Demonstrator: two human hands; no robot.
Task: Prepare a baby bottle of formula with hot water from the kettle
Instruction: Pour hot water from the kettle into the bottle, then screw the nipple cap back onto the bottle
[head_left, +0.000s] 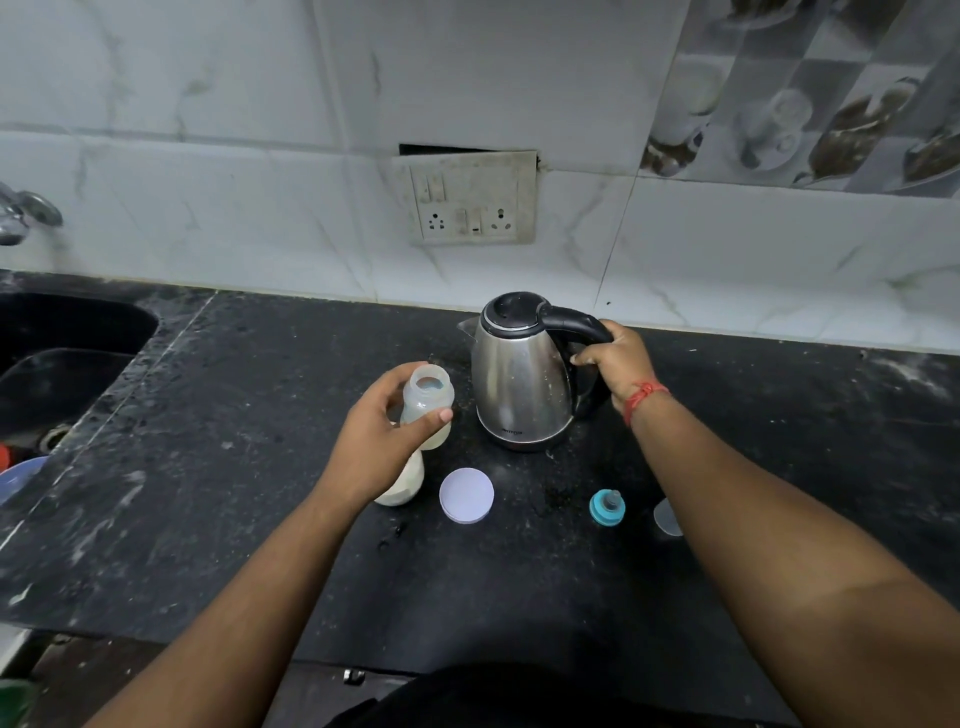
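A steel kettle with a black lid and handle stands on the black counter, its lid down and spout pointing left. My right hand grips its handle. Just left of the kettle, my left hand holds a clear baby bottle with its top open; pale contents show inside. A whitish container sits partly hidden under that hand. The teal nipple ring lies on the counter in front of the kettle, to the right.
A round white lid lies flat beside the whitish container. A clear cap peeks out by my right forearm. A sink with a tap is at the far left. A socket panel is on the tiled wall.
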